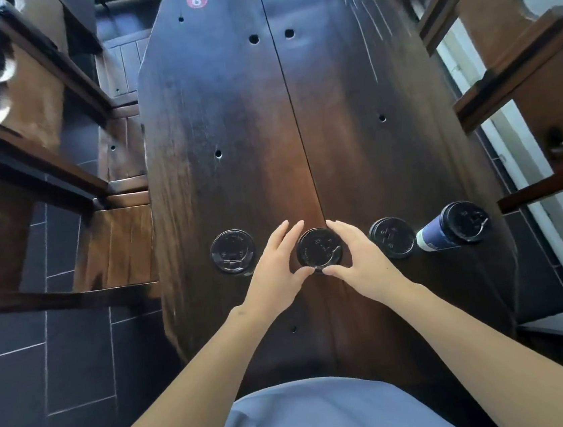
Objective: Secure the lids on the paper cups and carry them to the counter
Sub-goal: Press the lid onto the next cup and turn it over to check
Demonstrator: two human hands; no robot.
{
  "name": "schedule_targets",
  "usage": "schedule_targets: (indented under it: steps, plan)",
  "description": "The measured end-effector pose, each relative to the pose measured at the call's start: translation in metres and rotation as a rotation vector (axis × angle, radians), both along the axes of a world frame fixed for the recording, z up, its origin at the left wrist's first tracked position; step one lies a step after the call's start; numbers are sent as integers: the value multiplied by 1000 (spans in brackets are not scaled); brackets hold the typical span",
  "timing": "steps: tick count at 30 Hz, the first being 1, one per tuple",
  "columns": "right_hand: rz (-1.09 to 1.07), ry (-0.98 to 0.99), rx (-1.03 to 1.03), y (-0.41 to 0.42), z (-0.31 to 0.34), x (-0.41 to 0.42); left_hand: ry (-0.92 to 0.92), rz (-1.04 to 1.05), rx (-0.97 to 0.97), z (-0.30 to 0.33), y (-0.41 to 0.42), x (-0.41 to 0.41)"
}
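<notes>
Head view, left to right on the tabletop (228,131): lidded cup (232,251); my left hand (276,266) and right hand (355,257) clamped around the middle cup's lid (319,247), seating it; two more cups (391,237) right. Next: press the rim evenly.

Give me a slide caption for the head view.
Both hands, left and right, press a lid onto one of four cups.

Three lidded cups (319,247) hide their bodies beneath black lids; embossed lid markings are unreadable.
</notes>
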State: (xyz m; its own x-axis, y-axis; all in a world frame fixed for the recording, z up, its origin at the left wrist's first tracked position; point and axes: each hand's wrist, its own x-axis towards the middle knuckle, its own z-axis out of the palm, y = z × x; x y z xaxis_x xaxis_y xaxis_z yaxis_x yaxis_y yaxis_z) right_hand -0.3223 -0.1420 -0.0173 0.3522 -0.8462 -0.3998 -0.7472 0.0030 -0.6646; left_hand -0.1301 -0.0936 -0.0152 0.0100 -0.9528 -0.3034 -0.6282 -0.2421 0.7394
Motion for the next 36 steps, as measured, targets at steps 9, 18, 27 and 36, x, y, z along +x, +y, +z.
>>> schedule_targets:
  steps: [9, 18, 27, 36]
  plan:
    - [-15, -47, 97, -10, -11, -7, 18, 54, 195, -11, -10, -10]
    - [24, -76, 140, -22, -24, 1, 39, 72, 213, -22, -17, -9]
    - [94, -119, 130, -44, -27, 31, 3, 146, 168, -13, -27, 7]
    - [-156, -72, 128, -57, -37, 65, 59, 202, 172, -18, -27, 5]
